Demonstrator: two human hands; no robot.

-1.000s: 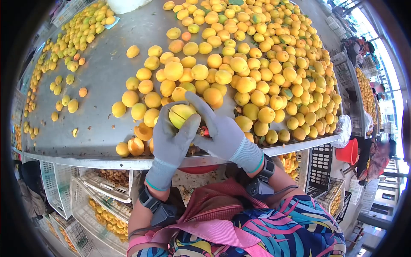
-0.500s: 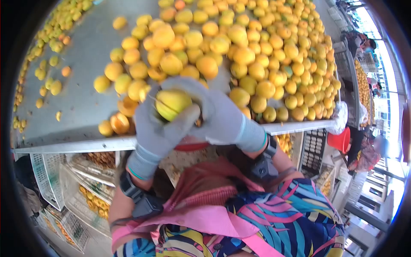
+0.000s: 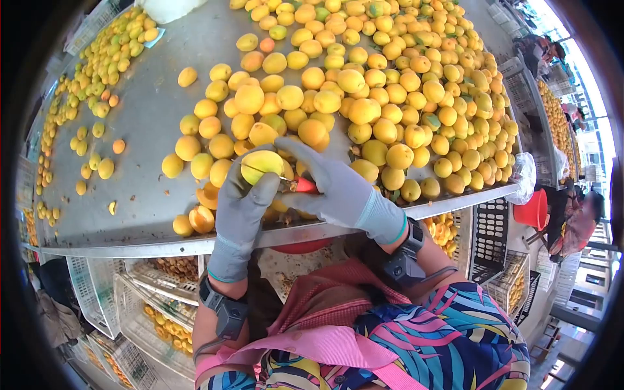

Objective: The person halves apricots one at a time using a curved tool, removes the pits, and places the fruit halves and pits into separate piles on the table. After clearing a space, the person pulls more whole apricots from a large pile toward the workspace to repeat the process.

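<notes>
My left hand (image 3: 235, 211), in a grey glove, grips a yellow-green apricot (image 3: 260, 164) between thumb and fingers, over the near edge of the metal table. In my right hand (image 3: 338, 188), also gloved, is a small knife (image 3: 304, 186) with a red handle. Its thin blade points left and meets the apricot's right side. Right beside my left hand lie opened apricot halves (image 3: 201, 220), their orange insides showing. Whole apricots (image 3: 249, 99) are heaped just beyond both hands.
The metal table (image 3: 146, 153) carries a large apricot pile at right and a strip of fruit at far left. Below its edge stand white crates (image 3: 91, 292) and a black crate (image 3: 489, 233). A red bucket (image 3: 532, 209) and a seated person (image 3: 578, 224) are at right.
My hands have drawn slightly apart, and the red knife handle now shows in my right hand. The apricot has turned in my left hand. The view has shifted a little.
</notes>
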